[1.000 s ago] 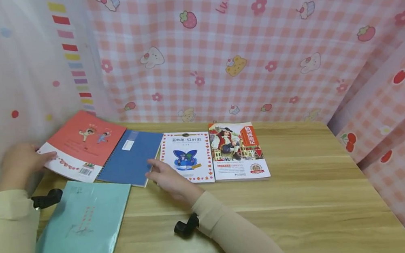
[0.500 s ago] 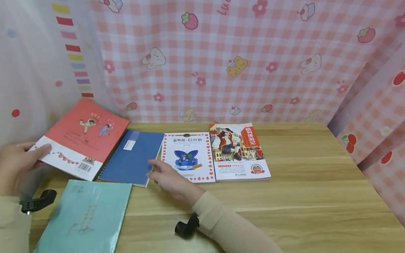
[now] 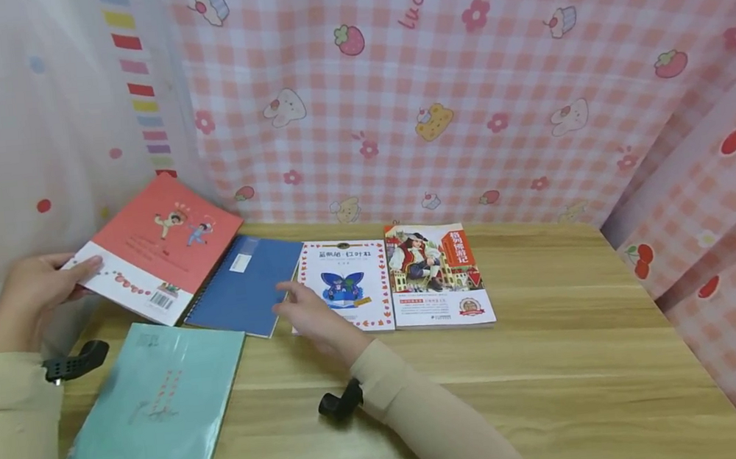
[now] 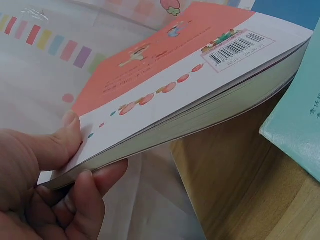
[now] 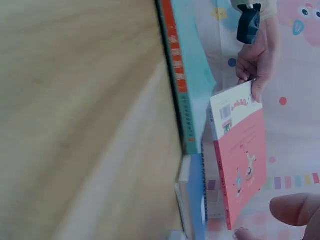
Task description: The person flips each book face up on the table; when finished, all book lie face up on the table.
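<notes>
My left hand (image 3: 44,290) grips a red-and-white paperback book (image 3: 159,246) by its left corner. In the left wrist view, the thumb (image 4: 62,142) lies on the cover and curled fingers (image 4: 87,200) hold it from below. The book tilts, its left side raised and its right side down beside a blue spiral notebook (image 3: 244,289). My right hand (image 3: 317,319) is over the notebook's right edge, fingers loosely bent, nothing between them. The right wrist view shows its thumb (image 5: 292,209) apart from the fingertip below.
A large teal book (image 3: 160,419) lies at the front left. Right of the notebook are a white book with a butterfly picture (image 3: 342,276) and a thicker illustrated paperback (image 3: 439,274). They lie on the wooden table (image 3: 555,374), with a checked curtain (image 3: 382,102) behind.
My left hand has raised its side of the red-and-white book, and the book's far corner has shifted up and back. My right hand has stayed almost in place.
</notes>
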Demonstrator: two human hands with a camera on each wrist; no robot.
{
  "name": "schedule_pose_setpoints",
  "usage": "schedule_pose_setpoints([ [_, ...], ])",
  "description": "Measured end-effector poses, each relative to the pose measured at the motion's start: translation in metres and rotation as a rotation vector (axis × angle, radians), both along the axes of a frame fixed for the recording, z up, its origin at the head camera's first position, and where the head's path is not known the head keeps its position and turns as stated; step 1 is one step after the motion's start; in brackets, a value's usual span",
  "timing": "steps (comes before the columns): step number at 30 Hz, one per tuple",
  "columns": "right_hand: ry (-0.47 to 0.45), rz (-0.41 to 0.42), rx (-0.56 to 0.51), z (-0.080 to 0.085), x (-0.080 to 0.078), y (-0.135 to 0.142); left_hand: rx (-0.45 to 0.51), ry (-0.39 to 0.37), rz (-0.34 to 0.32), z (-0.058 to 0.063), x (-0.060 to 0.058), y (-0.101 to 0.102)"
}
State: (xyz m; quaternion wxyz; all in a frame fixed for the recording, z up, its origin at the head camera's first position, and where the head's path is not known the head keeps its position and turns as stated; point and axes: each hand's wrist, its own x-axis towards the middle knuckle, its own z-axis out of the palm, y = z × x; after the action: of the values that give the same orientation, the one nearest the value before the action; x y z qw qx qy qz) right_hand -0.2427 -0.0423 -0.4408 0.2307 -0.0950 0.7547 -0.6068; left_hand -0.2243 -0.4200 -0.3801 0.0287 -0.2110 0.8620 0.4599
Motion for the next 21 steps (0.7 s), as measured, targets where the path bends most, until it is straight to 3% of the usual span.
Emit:
schedule_pose_setpoints([
  [10, -0.022, 0.044, 0.018, 0.014, -0.019, -0.007, -0.014, 0.021, -0.047, 0.003, 0.002, 0.004],
  [21, -0.045, -0.002, 0.001, 0.016, -0.044, -0.028, -0.054, 0.093, -0.07, 0.004, -0.003, 0.01],
])
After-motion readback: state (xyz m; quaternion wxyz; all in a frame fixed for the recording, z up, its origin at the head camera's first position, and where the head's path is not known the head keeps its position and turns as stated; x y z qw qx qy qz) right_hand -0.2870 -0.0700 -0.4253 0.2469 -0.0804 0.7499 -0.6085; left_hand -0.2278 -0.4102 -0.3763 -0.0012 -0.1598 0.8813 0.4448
